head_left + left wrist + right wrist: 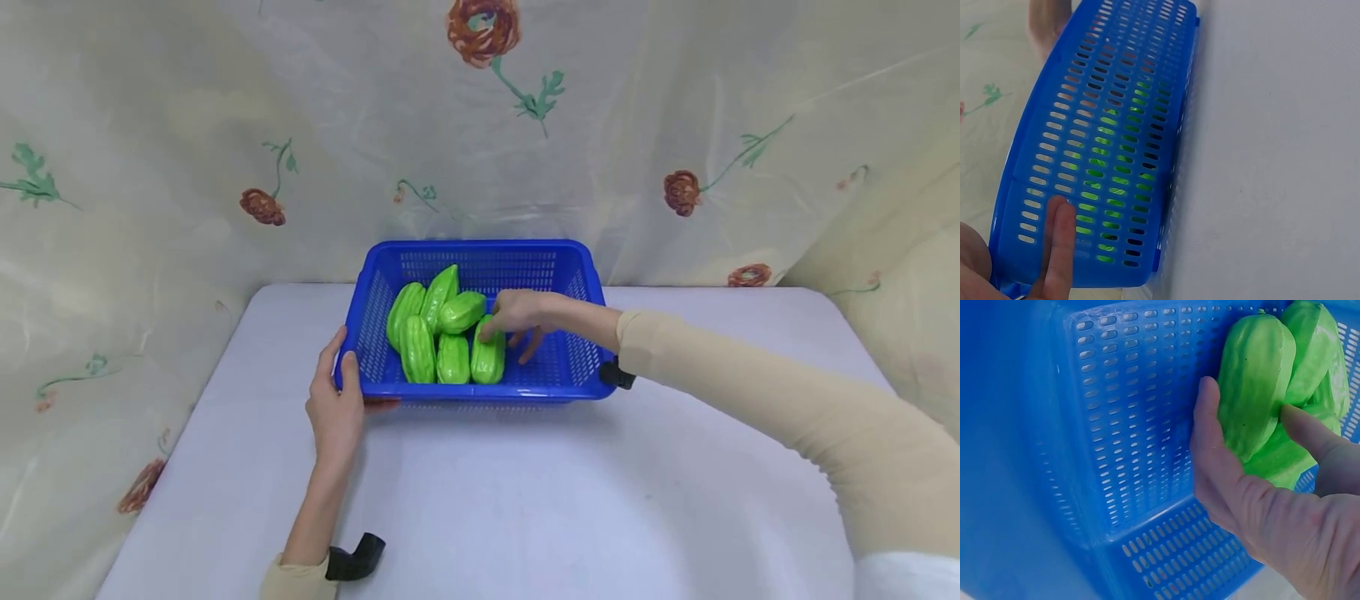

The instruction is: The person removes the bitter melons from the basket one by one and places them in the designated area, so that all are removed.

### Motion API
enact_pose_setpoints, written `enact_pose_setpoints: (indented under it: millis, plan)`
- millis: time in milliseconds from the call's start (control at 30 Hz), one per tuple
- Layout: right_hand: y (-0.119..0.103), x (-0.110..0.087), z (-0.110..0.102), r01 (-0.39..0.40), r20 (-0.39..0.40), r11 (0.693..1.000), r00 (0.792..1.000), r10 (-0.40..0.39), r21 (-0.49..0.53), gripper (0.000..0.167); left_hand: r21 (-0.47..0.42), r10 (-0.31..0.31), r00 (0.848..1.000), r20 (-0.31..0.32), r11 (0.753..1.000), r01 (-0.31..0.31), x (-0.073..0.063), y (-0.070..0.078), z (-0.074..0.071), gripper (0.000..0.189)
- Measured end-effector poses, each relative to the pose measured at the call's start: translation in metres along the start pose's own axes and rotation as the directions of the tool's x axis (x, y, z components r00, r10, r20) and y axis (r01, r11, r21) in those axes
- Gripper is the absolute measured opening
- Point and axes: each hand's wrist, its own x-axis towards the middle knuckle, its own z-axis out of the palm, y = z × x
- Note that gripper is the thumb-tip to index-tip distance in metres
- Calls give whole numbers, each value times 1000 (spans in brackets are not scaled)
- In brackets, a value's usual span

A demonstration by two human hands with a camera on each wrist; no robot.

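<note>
A blue perforated plastic basket [480,391] holds several bright green ridged gourds [417,350], bunched in its left half. My left hand [335,408] grips the basket's near left corner, thumb at the rim. In the left wrist view two fingers [1060,250] lie straight along the basket's outer wall. Reaching in from the right, my right hand [521,312] holds the rightmost gourd [488,358] near the front wall. The right wrist view shows that gourd [1254,387] between the thumb on one side and the fingers on the other, other gourds pressed close beside it.
The basket stands at the back of a table with a white cover [525,500]. A flower-patterned curtain [330,100] hangs right behind it and along both sides. Black wrist mounts [356,558] show at both sleeves.
</note>
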Motion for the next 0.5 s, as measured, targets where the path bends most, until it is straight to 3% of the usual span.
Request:
enact_pose_setpoints:
  millis: [200, 333, 500]
  plan:
    - [1, 1, 1, 9, -3, 1000, 1000, -9, -9, 82, -54, -31, 999, 31, 998, 33, -2, -1, -1, 46]
    - [0, 1, 1, 21, 9, 1000, 1000, -21, -7, 81, -157, -75, 992, 104, 983, 91, -2, -2, -5, 47]
    - [-1, 0, 0, 33, 14, 999, 999, -33, -20, 83, -232, -43, 987, 158, 970, 79, -3, -6, -6, 47]
